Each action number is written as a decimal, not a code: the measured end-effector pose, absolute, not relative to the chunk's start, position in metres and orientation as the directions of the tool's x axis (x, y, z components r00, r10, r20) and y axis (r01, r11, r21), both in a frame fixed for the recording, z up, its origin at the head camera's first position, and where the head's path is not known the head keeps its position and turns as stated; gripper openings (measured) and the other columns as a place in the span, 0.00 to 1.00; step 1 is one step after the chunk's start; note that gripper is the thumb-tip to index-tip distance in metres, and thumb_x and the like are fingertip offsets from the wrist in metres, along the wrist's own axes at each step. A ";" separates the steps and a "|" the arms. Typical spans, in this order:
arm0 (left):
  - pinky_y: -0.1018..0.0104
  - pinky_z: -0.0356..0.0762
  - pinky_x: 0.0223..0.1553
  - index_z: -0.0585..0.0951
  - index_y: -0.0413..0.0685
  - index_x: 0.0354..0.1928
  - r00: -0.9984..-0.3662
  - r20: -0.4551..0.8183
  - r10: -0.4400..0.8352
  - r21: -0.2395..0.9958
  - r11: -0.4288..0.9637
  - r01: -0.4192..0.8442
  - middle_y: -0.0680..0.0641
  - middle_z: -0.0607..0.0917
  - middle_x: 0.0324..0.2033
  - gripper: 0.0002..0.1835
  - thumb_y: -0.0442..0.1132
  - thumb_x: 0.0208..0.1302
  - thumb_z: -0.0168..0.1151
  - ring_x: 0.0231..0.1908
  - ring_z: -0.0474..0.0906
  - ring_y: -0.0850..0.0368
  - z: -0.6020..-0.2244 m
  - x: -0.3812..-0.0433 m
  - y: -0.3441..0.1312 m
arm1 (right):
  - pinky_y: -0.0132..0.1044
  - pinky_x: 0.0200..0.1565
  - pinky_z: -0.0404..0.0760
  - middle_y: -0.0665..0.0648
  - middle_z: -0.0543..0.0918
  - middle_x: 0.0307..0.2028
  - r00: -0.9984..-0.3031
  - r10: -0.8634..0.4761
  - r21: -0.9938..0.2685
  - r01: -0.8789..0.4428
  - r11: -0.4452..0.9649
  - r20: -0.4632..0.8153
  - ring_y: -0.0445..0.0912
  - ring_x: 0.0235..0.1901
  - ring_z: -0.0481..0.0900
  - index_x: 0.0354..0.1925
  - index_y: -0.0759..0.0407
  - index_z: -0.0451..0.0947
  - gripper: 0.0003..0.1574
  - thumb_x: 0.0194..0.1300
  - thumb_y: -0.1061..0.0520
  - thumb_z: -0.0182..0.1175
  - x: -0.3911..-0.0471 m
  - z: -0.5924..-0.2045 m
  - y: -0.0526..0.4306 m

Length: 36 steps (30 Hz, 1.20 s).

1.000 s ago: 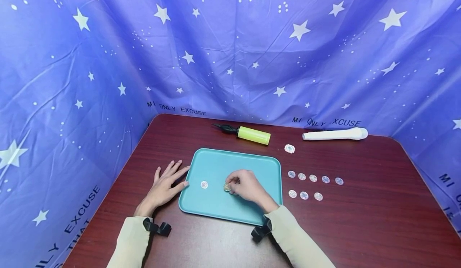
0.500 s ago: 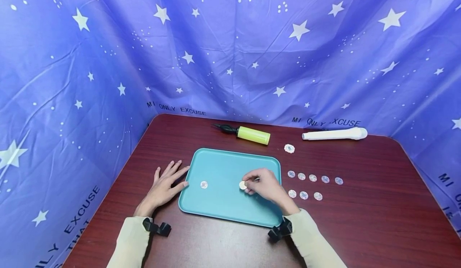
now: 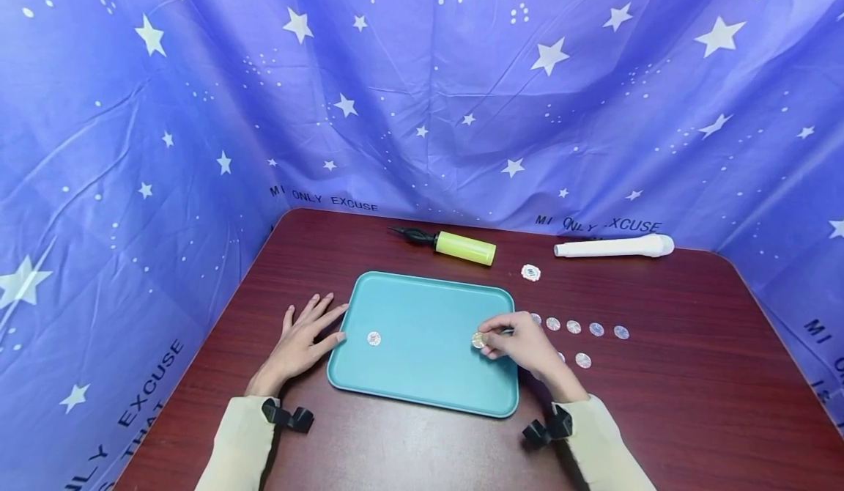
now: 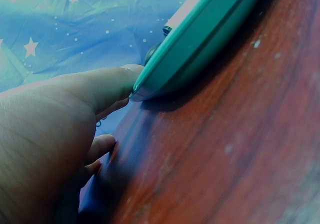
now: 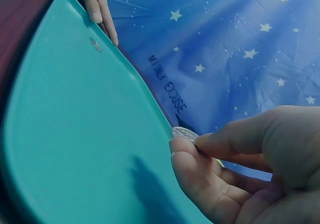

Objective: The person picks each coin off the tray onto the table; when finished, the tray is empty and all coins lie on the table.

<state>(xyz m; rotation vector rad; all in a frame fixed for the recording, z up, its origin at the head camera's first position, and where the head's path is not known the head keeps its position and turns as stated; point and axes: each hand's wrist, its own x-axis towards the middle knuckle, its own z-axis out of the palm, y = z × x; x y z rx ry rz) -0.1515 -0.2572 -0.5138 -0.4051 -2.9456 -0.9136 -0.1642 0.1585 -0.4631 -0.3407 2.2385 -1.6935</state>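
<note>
Between thumb and fingers my right hand (image 3: 522, 341) pinches a round coin (image 3: 478, 339), held above the right part of the turquoise tray (image 3: 422, 381). In the right wrist view the coin (image 5: 185, 133) shows a patterned silvery face past the fingertips. A second coin (image 3: 374, 338) lies flat on the tray's left part. My left hand (image 3: 297, 344) rests spread on the table, its thumb and a finger touching the tray's left rim. The left wrist view shows the thumb (image 4: 112, 87) against the tray's edge (image 4: 200, 39).
Right of the tray lie two rows of coins (image 3: 574, 327), partly hidden behind my right hand. Behind the tray are a yellow-green hand pump (image 3: 464, 248), a scalloped white disc (image 3: 530, 272) and a white wand-like object (image 3: 613, 246). A starry blue curtain (image 3: 428, 110) borders the table.
My right hand has moved rightward across the tray with the coin in its pinch, from near the middle to the right side. The left hand and the tray have stayed in place.
</note>
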 end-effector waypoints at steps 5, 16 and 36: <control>0.26 0.29 0.71 0.71 0.62 0.72 -0.966 0.106 0.236 0.554 0.793 0.254 0.41 0.63 0.76 0.31 0.55 0.68 0.61 0.79 0.49 0.35 -0.514 -0.151 -0.257 | 0.33 0.33 0.87 0.76 0.86 0.35 -0.921 -0.375 -0.968 0.011 0.253 -0.108 0.35 0.26 0.85 0.46 0.84 0.78 0.15 0.65 0.70 0.60 -0.160 -0.465 0.174; 0.26 0.29 0.71 0.72 0.62 0.71 -0.965 0.111 0.237 0.555 0.791 0.258 0.40 0.63 0.76 0.31 0.55 0.68 0.62 0.79 0.49 0.35 -0.513 -0.151 -0.256 | 0.32 0.31 0.87 0.65 0.88 0.31 -0.945 -0.312 -0.961 0.014 0.276 -0.103 0.35 0.26 0.85 0.46 0.85 0.78 0.15 0.65 0.72 0.59 -0.151 -0.464 0.210; 0.26 0.29 0.71 0.71 0.63 0.72 -0.968 0.100 0.230 0.556 0.794 0.246 0.41 0.63 0.77 0.31 0.56 0.67 0.62 0.79 0.48 0.36 -0.512 -0.151 -0.257 | 0.33 0.31 0.87 0.44 0.89 0.29 -0.978 -0.194 -0.972 0.026 0.233 -0.072 0.37 0.26 0.87 0.47 0.93 0.71 0.19 0.66 0.73 0.57 -0.138 -0.471 0.280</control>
